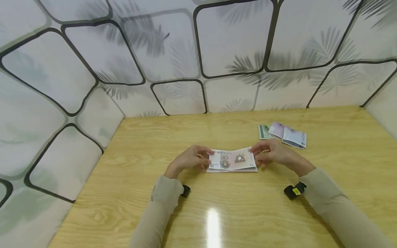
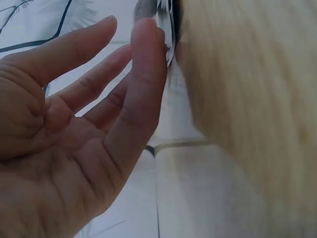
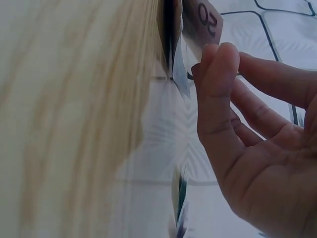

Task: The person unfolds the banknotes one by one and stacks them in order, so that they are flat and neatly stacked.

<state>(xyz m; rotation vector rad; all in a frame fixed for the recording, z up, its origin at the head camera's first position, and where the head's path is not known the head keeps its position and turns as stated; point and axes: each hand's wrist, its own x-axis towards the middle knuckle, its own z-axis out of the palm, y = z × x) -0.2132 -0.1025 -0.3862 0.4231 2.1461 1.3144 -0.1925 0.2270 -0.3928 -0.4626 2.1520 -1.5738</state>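
A pale pink-and-white banknote [image 1: 232, 159] marked 20, with a crease down its middle, lies over further paper on the table in the head view. At its left end, my left hand [image 1: 193, 157] holds the edge between thumb and fingers. My right hand [image 1: 276, 153] pinches the opposite end near the top right corner, which is raised. In the left wrist view, the fingertips [image 2: 146, 32] meet the thin paper edge. The right wrist view shows the banknote's corner [image 3: 205, 22] by the thumb and a finger of the right hand [image 3: 267, 129].
Several folded banknotes [image 1: 294, 137], green, purple and bluish, lie overlapping at the back right of the wooden table [image 1: 139, 137]. A patterned wall covering [image 1: 229, 41] rises behind and at the sides. Black devices [image 1: 290, 192] sit at both wrists.
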